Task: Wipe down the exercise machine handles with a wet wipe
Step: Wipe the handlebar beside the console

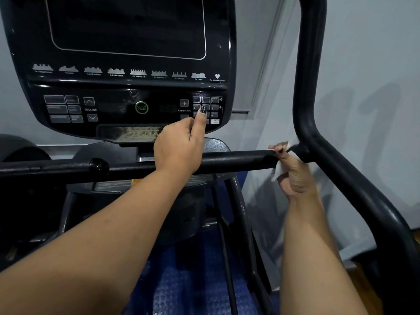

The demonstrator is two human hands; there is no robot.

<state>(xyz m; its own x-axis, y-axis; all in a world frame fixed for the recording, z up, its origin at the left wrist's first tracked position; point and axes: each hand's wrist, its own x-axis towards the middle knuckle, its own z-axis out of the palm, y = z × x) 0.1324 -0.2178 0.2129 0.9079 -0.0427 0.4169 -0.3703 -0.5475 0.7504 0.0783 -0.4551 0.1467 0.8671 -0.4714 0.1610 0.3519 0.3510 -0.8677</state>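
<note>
A black horizontal handlebar (238, 159) runs across the exercise machine below its console. My left hand (179, 146) rests over this bar near the middle, fingers wrapped behind it and thumb raised toward the keypad. My right hand (293, 171) grips the right end of the bar where it joins the tall curved side handle (306, 92). A white wet wipe (277, 170) is bunched in that hand, showing above and below the fingers against the bar.
The black console (118, 64) with dark screen, a green quick-start button (141, 107) and a number keypad (209, 106) stands just behind the bar. A round knob (98, 165) sits on the bar's left part. A grey wall lies to the right, blue flooring below.
</note>
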